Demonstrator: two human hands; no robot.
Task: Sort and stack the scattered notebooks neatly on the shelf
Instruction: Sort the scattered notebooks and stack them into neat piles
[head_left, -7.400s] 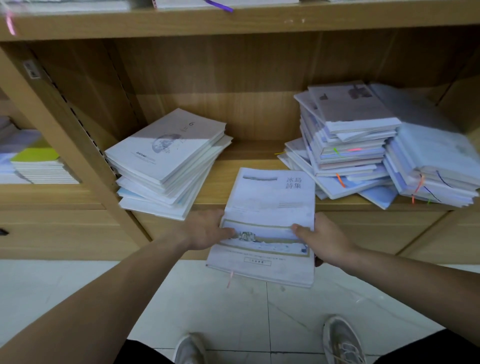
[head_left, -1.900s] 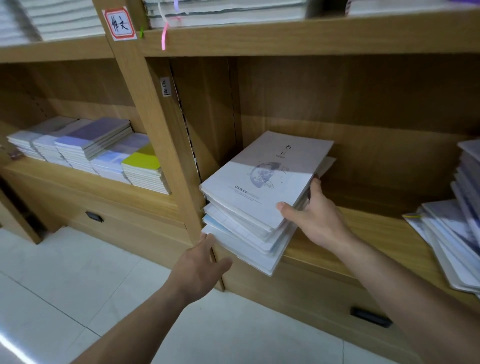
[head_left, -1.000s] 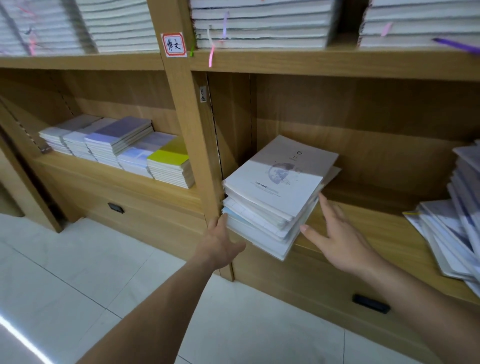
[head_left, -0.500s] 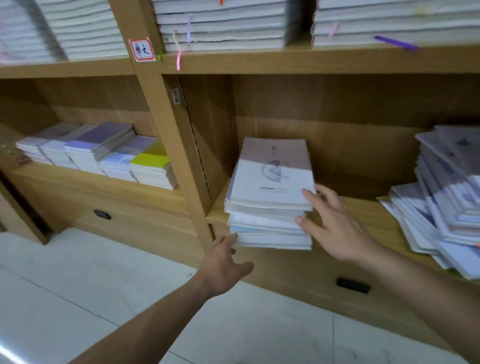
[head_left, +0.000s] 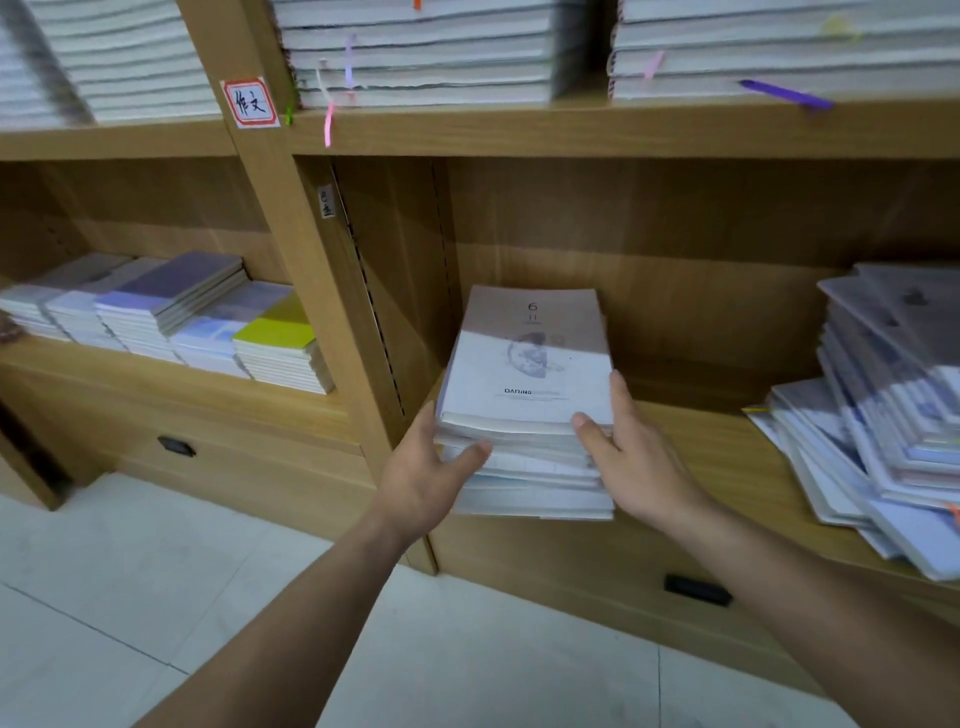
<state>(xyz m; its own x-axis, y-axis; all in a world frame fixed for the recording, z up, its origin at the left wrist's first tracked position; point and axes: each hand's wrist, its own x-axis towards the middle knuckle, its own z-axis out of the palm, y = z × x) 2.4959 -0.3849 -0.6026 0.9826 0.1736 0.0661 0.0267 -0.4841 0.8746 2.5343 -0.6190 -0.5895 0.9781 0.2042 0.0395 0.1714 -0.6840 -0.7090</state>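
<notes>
The stack of notebooks (head_left: 524, 374) is set at the left end of the shelf (head_left: 696, 447), overhanging its front edge. It is pressed between the left hand (head_left: 421, 483) and the right hand (head_left: 634, 462), fingers nearly straight against its sides.

A stack (head_left: 524, 395) sits on the shelf (head_left: 691, 441) just right of the upright (head_left: 311, 291), the left hand (head_left: 421, 478) against its left side, the right hand (head_left: 634, 462) against its right, a pile (head_left: 883, 415) farther right.
</notes>
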